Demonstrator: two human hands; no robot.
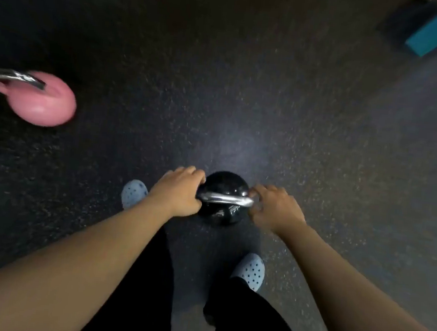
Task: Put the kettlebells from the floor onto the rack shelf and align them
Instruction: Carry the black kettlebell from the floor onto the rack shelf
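Black kettlebell, chrome handle lying left-right, left hand and right hand clamped on either end. Speckled rubber floor underneath, pink kettlebell way off left.

Quick count from up here: two kettlebells in plain sight, one black kettlebell at lower center and one pink kettlebell at the left. Two light perforated clogs, left clog, right clog. One teal block at upper right.

Kettlebell between hands: left hand at left of handle, right hand at right. Second kettlebell far left on floor.
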